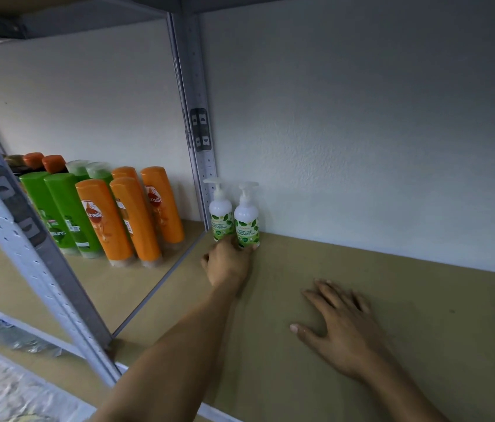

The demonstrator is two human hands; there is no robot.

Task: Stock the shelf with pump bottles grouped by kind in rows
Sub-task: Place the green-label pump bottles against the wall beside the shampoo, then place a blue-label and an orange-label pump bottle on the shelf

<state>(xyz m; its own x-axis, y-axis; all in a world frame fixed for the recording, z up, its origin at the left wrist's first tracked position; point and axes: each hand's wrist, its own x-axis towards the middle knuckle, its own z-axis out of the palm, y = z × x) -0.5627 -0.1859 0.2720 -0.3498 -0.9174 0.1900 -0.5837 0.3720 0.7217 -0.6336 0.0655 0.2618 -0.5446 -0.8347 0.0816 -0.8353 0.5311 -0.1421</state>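
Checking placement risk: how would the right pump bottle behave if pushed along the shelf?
The right pump bottle looks tall and narrow-based, so likely tips if pushed high; the left hand holds it low. Its smooth plastic would probably slide on the flat shelf board.

Two bare hands and two bare forearms in shot. Left hand [228, 264] sits mid-frame, seen from the back, with knuckles and wrist showing. Left forearm [173, 354] is bare skin all the way to the bottom edge, left of centre, and looks wider toward the lens from wide-angle stretch. Right hand [342, 325] is lower right of centre: slim fingers, short pale thumbnail [293, 328], fingertips slightly blurred. Right forearm [404, 391] is bare down to the bottom-right edge.
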